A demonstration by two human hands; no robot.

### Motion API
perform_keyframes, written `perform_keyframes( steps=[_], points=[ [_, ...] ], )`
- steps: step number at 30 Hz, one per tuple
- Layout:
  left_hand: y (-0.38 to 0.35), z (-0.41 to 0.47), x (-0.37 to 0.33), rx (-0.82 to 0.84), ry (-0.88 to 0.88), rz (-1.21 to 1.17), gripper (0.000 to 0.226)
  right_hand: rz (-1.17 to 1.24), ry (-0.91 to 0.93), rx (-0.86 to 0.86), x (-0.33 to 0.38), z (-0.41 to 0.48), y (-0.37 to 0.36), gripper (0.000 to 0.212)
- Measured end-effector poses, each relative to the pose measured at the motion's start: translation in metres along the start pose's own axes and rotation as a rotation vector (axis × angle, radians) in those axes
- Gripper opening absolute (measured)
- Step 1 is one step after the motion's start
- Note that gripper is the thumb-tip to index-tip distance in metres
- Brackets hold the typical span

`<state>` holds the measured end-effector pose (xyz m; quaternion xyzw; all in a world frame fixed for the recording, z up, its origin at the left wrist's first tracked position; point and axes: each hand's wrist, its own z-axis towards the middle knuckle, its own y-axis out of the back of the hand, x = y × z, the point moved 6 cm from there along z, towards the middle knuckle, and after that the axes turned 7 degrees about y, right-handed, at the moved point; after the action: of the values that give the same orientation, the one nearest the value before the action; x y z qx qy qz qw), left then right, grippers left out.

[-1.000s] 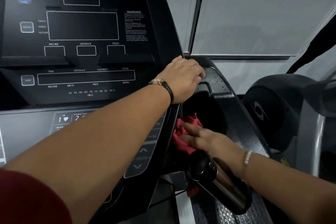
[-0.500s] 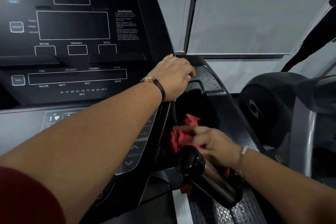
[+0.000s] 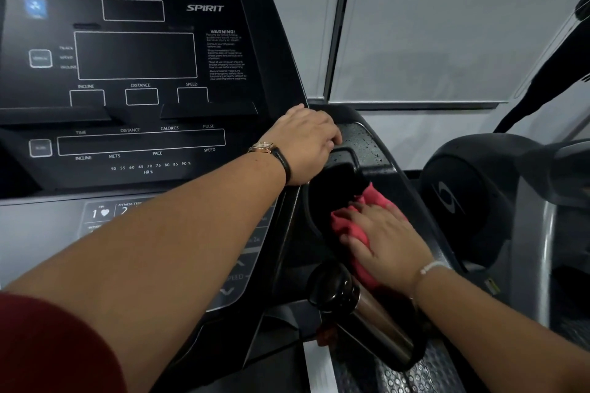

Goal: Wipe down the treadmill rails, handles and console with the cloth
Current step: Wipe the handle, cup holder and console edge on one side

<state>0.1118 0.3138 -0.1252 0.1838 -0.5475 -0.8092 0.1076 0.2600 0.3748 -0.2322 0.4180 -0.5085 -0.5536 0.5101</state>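
Two hands work beside the console (image 3: pixel 127 89). Nearest, a steel bottle (image 3: pixel 360 316) lies just below the right hand (image 3: pixel 389 242), which presses flat, fingers spread, on the red cloth (image 3: pixel 354 226) at the cup holder (image 3: pixel 332 188) right of the console. Farther, the left hand (image 3: pixel 306 140) curls over the console's right edge, holding nothing loose.

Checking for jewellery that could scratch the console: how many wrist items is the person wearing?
2. A watch on a dark strap sits on the left wrist by the console; a white bead bracelet sits on the right wrist. Rings cannot be ruled out.
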Motion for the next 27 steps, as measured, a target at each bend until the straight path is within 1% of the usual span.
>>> perform_keyframes(
  steps=[2,3,5,7,9,11,12,13,14,17,19,20,22,24,25,27],
  points=[
    [0.0,0.0,0.0,0.001,0.002,0.001,0.029,0.017,-0.078,-0.018,0.009,0.006,0.001,0.066],
    [0.0,0.0,0.0,0.003,0.002,0.002,0.029,0.038,-0.057,-0.012,0.015,0.004,0.0,0.064],
    [0.001,-0.001,-0.001,0.007,0.002,0.006,0.029,0.036,0.073,-0.007,0.021,-0.012,-0.003,0.056],
    [0.001,0.0,-0.002,0.004,0.0,0.002,0.028,0.019,0.158,-0.004,0.011,-0.027,-0.003,0.056],
    [0.002,-0.001,-0.001,-0.006,0.004,-0.01,0.028,0.011,0.078,0.031,-0.007,-0.027,0.001,0.066],
    [0.005,-0.004,0.0,-0.059,0.035,-0.015,0.029,0.014,-0.122,0.058,-0.022,-0.016,0.002,0.071],
    [0.007,-0.006,0.002,-0.095,0.067,-0.009,0.032,-0.001,-0.197,0.068,-0.022,-0.009,0.002,0.072],
    [0.01,-0.008,0.003,-0.126,0.102,0.001,0.036,-0.017,-0.228,0.087,-0.019,-0.005,0.001,0.073],
    [0.011,-0.01,0.004,-0.143,0.134,0.013,0.04,-0.024,-0.207,0.096,-0.013,-0.003,0.0,0.075],
    [0.013,-0.012,0.004,-0.134,0.199,0.038,0.052,0.067,0.009,0.078,0.005,-0.017,0.002,0.091],
    [0.012,-0.012,0.006,-0.127,0.221,0.055,0.056,0.119,0.041,0.083,-0.004,-0.023,0.004,0.096],
    [0.011,-0.012,0.007,-0.122,0.23,0.063,0.058,0.108,0.009,0.068,-0.014,-0.021,0.004,0.097],
    [0.01,-0.012,0.008,-0.11,0.25,0.075,0.062,0.058,-0.114,0.05,-0.032,-0.008,0.003,0.093],
    [0.009,-0.01,0.01,-0.095,0.268,0.087,0.066,-0.003,-0.211,0.085,-0.039,0.011,0.0,0.08],
    [0.008,-0.01,0.01,-0.083,0.275,0.095,0.068,-0.031,-0.209,0.107,-0.038,0.02,-0.003,0.075],
    [0.005,-0.009,0.011,-0.046,0.284,0.115,0.072,-0.049,-0.093,0.132,-0.027,0.024,-0.004,0.076]
  ],
)
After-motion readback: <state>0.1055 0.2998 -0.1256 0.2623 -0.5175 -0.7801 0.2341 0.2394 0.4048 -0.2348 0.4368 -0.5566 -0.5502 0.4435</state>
